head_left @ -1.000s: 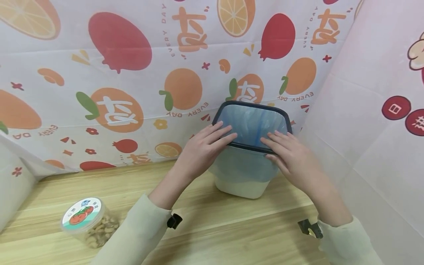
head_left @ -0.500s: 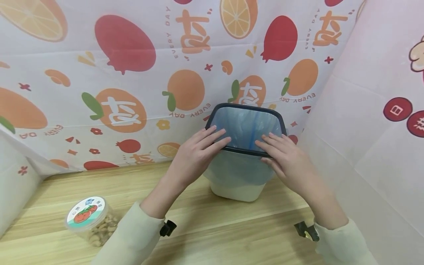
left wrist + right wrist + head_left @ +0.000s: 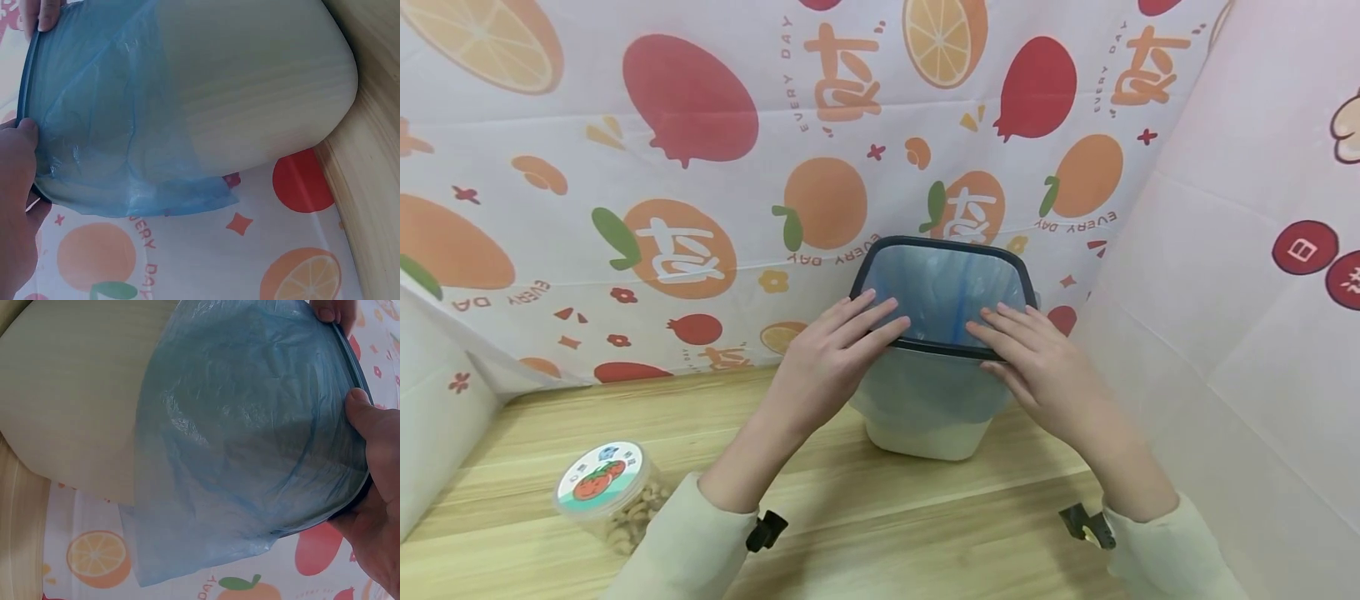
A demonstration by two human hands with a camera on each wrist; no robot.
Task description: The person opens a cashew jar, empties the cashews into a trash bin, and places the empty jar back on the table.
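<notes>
The left hand (image 3: pixel 823 367) pinches the black rim (image 3: pixel 945 348) of a pale bin (image 3: pixel 928 440) at its near left corner, fingers laid over the inside and thumb on the outside, as the left wrist view shows. The right hand (image 3: pixel 1048 371) pinches the same rim at the near right corner in the same way, its thumb (image 3: pixel 357 403) pressed on the outer face. Both holds match those of a second ago, but hands and bin have shifted together to the left along the back wall: more of a red fruit print now shows to the right of the bin, and the gap to the jar (image 3: pixel 625 515) is narrower. The left sleeve (image 3: pixel 677 537) now covers more of that jar.

There are two hands, one bin, one rim and one translucent blue bag (image 3: pixel 936 292). The bag lines the bin, folds over under the rim and hangs down the outside, leaving the base bare; its lower edge hangs loose in both wrist views. The bin stands upright on the wooden table (image 3: pixel 887 546), near the back wall.

Farther out there are two pale sleeves, each with one black fitting at the wrist, the left one (image 3: pixel 767 531) and the right one (image 3: pixel 1086 527). One lidded clear jar of what look like cashews stands at the left, well apart from the bin. Behind is one fruit-printed cloth (image 3: pixel 760 192), and at the right a white sheet (image 3: pixel 1210 333) with red round prints.
</notes>
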